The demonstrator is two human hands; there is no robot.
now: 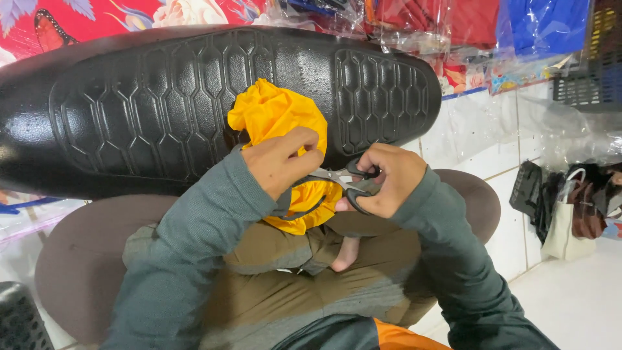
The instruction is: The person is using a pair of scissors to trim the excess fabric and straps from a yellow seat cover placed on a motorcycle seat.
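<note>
Yellow fabric (275, 113), bunched against the black motorcycle seat (129, 110), is pinched taut by the left hand (280, 162) just beside the scissors (340, 178), which the right hand (382, 181) grips through the handles so the blades meet the held edge.

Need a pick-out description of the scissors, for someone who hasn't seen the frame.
Start at the big black motorcycle seat with the hexagon pattern lying across the top. Just below its middle hangs a bunched yellow cloth, gripped by the left hand. The scissors are right of that, in the right hand: the only metal thing there, silver blades pointing into the cloth, dark handle loops around the fingers.
</note>
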